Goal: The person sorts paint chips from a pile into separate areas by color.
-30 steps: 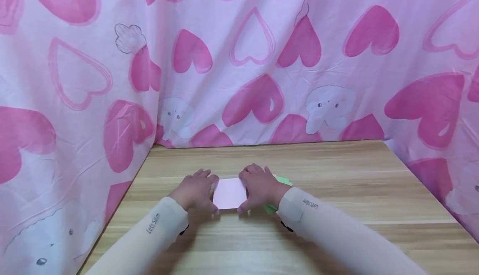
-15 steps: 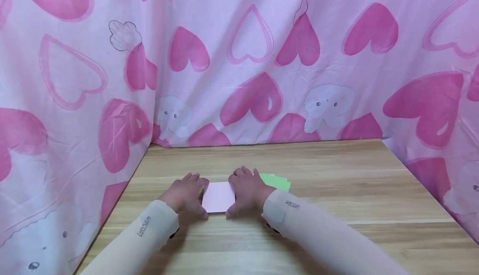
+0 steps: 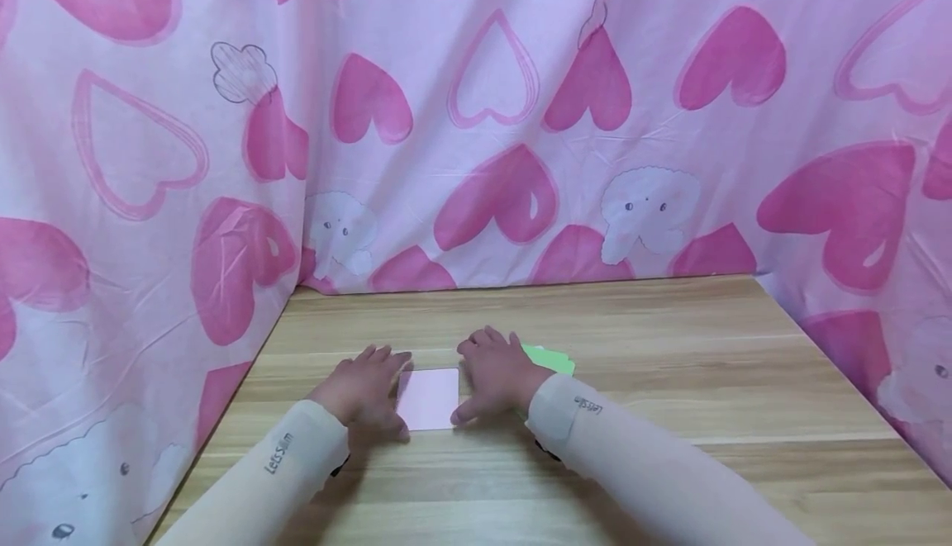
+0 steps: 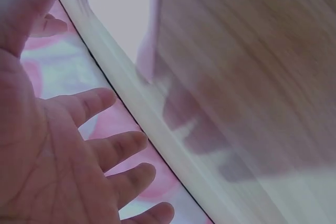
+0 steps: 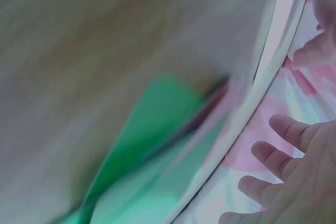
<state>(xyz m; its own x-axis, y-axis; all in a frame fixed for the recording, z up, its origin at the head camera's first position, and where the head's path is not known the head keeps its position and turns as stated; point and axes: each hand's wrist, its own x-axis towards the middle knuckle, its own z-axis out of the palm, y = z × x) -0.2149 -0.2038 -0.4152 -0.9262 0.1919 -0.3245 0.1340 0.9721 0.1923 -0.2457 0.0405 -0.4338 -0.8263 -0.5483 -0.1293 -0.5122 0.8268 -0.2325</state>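
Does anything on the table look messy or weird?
A little: the green pieces, to the right of the pink square, don't line up; they overlap with corners sticking out unevenly. I see no spill.

Through the head view I saw a wood-grain tabletop, walled at the back and both sides by wrinkled pink fabric printed with darker hearts, some solid, some outlined, and fluffy white cartoon animals.
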